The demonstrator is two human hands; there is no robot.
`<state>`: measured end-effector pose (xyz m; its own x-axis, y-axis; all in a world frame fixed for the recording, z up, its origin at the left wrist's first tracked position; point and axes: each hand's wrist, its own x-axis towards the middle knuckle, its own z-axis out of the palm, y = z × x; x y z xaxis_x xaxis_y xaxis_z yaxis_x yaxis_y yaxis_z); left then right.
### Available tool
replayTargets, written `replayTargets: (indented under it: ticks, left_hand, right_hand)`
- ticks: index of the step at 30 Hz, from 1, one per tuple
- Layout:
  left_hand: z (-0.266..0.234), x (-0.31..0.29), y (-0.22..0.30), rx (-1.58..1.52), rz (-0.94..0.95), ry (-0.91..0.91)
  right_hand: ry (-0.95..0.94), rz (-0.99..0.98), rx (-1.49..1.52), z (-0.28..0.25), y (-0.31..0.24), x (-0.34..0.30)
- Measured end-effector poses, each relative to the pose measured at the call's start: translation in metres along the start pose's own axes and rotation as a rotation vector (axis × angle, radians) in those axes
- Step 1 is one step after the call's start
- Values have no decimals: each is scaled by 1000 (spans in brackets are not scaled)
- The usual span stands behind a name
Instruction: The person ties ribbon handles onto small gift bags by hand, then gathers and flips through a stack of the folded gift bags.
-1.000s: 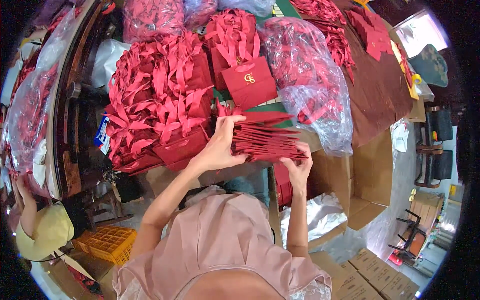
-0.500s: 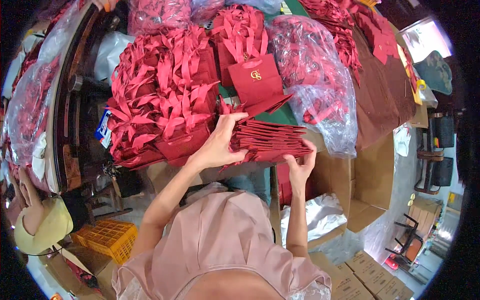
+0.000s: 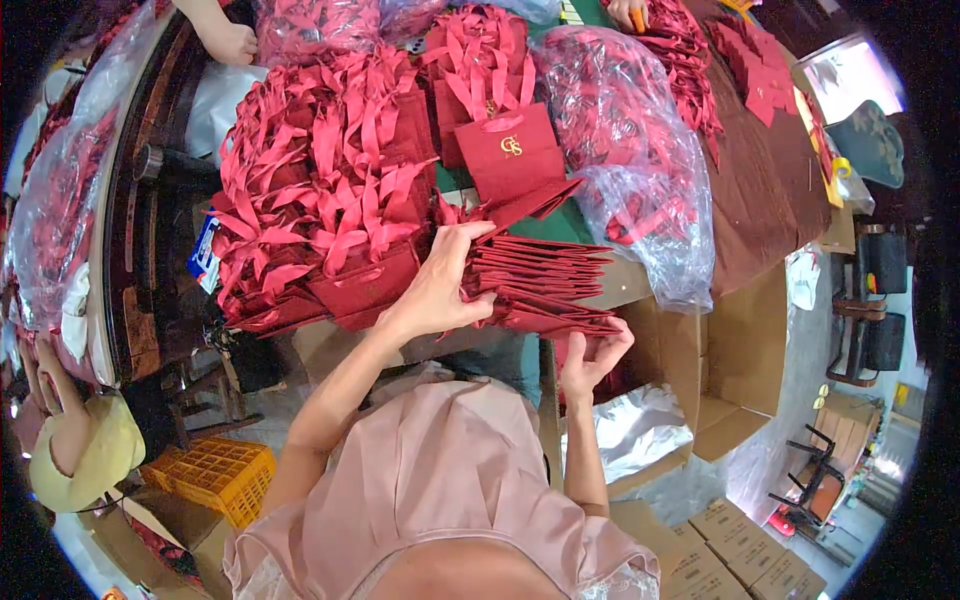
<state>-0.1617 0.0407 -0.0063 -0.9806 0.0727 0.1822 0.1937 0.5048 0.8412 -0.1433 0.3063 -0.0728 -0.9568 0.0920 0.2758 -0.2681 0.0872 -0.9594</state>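
Observation:
Several folded red paper bags lie in a fanned stack in front of me. My left hand is closed around its left end, thumb below and fingers above. My right hand is just under the stack's right end, thumb and fingers apart. Its fingertips are by the corner of the lowest bags, which spread downward from the upper ones; contact there is hard to make out. Behind the stack, a red bag with a gold emblem leans on others. To the left are rows of red bags with ribbon handles.
A clear plastic sack of red bags lies right of the stack. Below the table edge stands an open carton beside silvery wrap. A yellow crate is at lower left. Other people's hands show at the top.
My right hand has moved down from the stack's right corner, and its fingers have parted. The lowest bags now fan further from the rest. Other people's hands have come further into view at the top.

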Motion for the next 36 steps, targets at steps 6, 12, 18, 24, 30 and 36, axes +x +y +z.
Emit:
replayTargets:
  ticks: [6, 12, 18, 24, 30, 36]
  left_hand:
    - [2, -1, 2, 2, 4, 9]
    - [-1, 1, 1, 9, 14, 3]
    - [-6, 2, 5, -51, -43, -64]
    - [-8, -2, 3, -84, -33, -88]
    - [-10, -3, -2, -123, -10, -99]
    - [-9, -2, -6, -99, 28, -92]
  right_hand:
    - [-77, -107, -72, -6, -15, 2]
    - [0, -45, 41, 20, -20, -8]
    - [94, -21, -80, 25, -6, 2]
    - [120, 56, 19, 32, -10, 7]
    - [62, 94, 43, 26, -7, 4]
    - [-91, -183, -51, 12, -9, -2]
